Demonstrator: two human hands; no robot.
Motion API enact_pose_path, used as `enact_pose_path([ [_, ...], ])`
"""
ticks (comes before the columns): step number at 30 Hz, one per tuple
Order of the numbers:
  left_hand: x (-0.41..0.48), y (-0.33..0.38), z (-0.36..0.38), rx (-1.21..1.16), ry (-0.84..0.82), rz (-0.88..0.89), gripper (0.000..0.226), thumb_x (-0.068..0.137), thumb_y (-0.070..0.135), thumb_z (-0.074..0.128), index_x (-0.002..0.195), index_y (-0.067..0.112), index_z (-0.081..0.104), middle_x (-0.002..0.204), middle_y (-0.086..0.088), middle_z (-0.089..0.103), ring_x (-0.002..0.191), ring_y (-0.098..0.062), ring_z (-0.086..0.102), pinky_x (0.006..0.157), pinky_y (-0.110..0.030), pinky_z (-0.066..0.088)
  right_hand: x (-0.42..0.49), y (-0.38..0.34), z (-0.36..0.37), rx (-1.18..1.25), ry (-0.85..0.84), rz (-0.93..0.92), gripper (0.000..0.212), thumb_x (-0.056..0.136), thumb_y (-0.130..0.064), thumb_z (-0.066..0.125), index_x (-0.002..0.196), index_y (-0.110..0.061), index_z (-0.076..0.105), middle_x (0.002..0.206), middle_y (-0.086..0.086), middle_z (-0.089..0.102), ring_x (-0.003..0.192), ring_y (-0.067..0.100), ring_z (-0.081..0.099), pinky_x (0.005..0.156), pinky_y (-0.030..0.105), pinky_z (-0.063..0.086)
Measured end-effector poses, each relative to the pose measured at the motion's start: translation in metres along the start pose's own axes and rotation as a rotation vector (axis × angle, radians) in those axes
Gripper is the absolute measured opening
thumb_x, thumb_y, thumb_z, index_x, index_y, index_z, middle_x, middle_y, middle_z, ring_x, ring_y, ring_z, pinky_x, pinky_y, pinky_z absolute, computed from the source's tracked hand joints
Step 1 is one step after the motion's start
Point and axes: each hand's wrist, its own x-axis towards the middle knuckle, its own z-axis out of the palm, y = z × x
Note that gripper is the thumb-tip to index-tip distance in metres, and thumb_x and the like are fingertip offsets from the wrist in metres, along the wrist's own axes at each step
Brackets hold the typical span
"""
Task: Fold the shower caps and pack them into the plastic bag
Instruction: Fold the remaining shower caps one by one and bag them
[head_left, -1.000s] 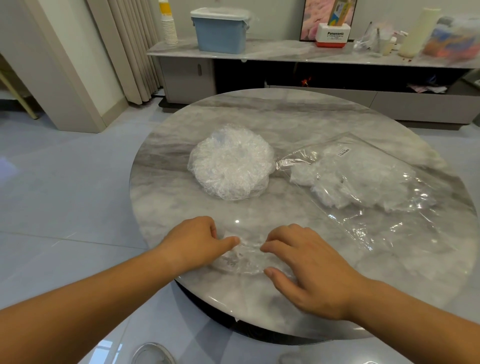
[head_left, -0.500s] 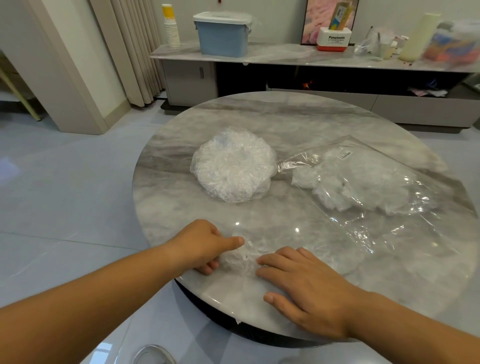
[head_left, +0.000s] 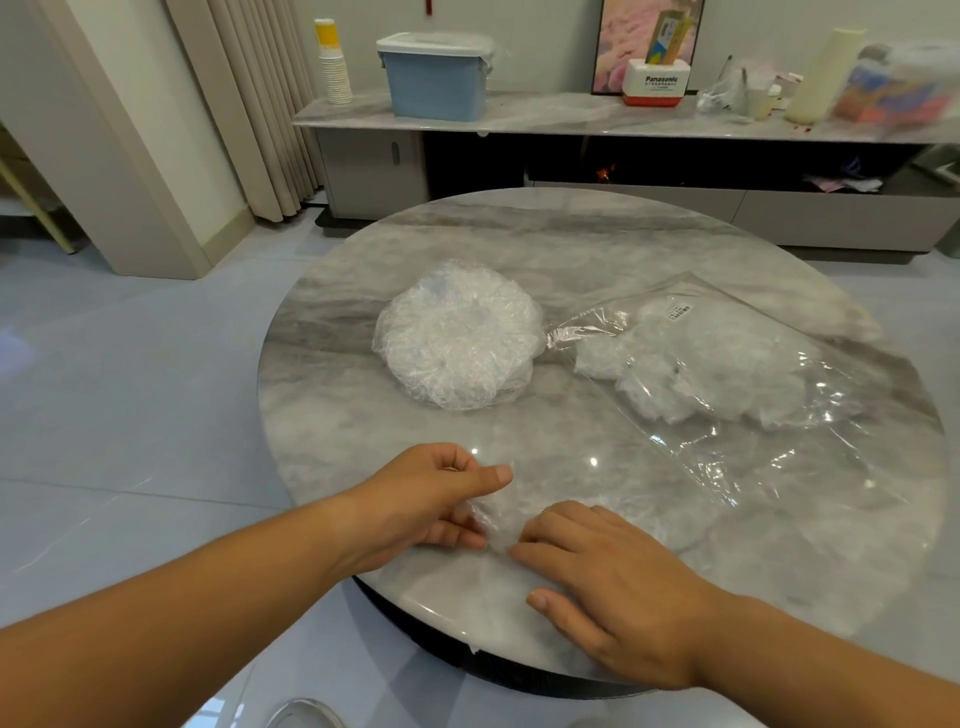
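A clear crumpled shower cap (head_left: 494, 519) lies near the front edge of the round marble table (head_left: 597, 244). My left hand (head_left: 431, 496) grips its left side between thumb and curled fingers. My right hand (head_left: 605, 582) lies flat, its straight fingers pressing the cap's right part onto the table. A round stack of unfolded shower caps (head_left: 457, 335) sits mid-table. To its right lies the clear plastic bag (head_left: 727, 374) with several white folded caps inside.
Behind the table runs a low marble sideboard (head_left: 545, 117) carrying a blue lidded box (head_left: 436, 75), a stack of paper cups (head_left: 332, 62) and a white Panasonic box (head_left: 657, 83). Curtains (head_left: 249, 104) hang at the back left. Grey tiled floor surrounds the table.
My left hand has gone from fingertips on the cap to gripping its left side and gathering it rightward. My right hand has flattened onto the cap. The cap is bunched narrower.
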Motion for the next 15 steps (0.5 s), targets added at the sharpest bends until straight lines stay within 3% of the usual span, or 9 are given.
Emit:
enact_pose_path([
  [5, -0.001, 0.002, 0.012, -0.068, -0.042, 0.016, 0.044, 0.087, 0.040, 0.071, 0.102, 0.000, 0.066, 0.096, -0.018, 0.072, 0.081, -0.025, 0.073, 0.071, -0.034, 0.059, -0.011, 0.006, 0.001, -0.036, 0.036, -0.018, 0.045, 0.104, -0.050, 0.035, 0.139, -0.030, 0.054, 0.131, -0.017, 0.054, 0.135, 0.009, 0.036, 0.115, 0.030, 0.024],
  [11, 0.002, -0.004, 0.022, 0.034, -0.058, -0.009, 0.020, 0.101, 0.010, 0.055, 0.113, 0.003, 0.070, 0.109, -0.013, 0.075, 0.096, -0.027, 0.074, 0.089, -0.045, 0.060, -0.033, 0.012, 0.003, -0.018, 0.264, -0.031, 0.029, 0.099, -0.037, 0.053, 0.121, -0.022, 0.063, 0.130, -0.003, 0.057, 0.117, 0.018, 0.054, 0.095, 0.038, 0.045],
  [15, 0.003, 0.000, 0.027, 0.107, -0.101, -0.003, 0.022, 0.102, 0.007, 0.054, 0.120, 0.009, 0.065, 0.112, -0.008, 0.075, 0.099, -0.026, 0.074, 0.087, -0.042, 0.061, -0.037, 0.010, 0.001, -0.069, 0.262, -0.046, 0.036, 0.098, -0.036, 0.054, 0.130, -0.023, 0.060, 0.152, -0.003, 0.044, 0.134, 0.020, 0.046, 0.108, 0.035, 0.037],
])
